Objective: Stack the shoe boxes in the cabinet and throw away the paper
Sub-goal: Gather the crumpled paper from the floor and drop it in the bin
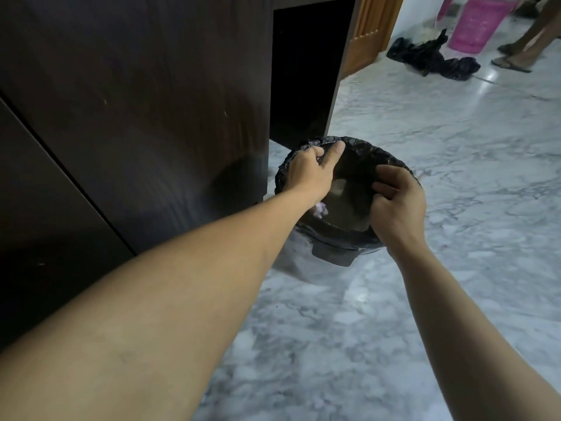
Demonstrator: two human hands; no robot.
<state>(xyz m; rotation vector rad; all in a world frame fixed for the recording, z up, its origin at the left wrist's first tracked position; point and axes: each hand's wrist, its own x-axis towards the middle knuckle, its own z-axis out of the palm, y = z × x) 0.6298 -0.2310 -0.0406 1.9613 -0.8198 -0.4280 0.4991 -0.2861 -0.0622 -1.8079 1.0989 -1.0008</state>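
Black-lined bin (346,235): left hand (309,174) pinches far rim, right hand (397,205) pinches near liner edge.

Dim indoor light. Daylight glares on the floor (425,132) beyond the bin (343,238); the cabinet (136,101) beside the bin sits in deep shadow. Slight motion blur throughout, wide-angle bending at edges.

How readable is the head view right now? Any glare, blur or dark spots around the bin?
Head view: bin interior and cabinet are deep in shadow; soft glare on the marble floor; slight motion blur on both hands, left hand, right hand; wide-angle bending at the edges.
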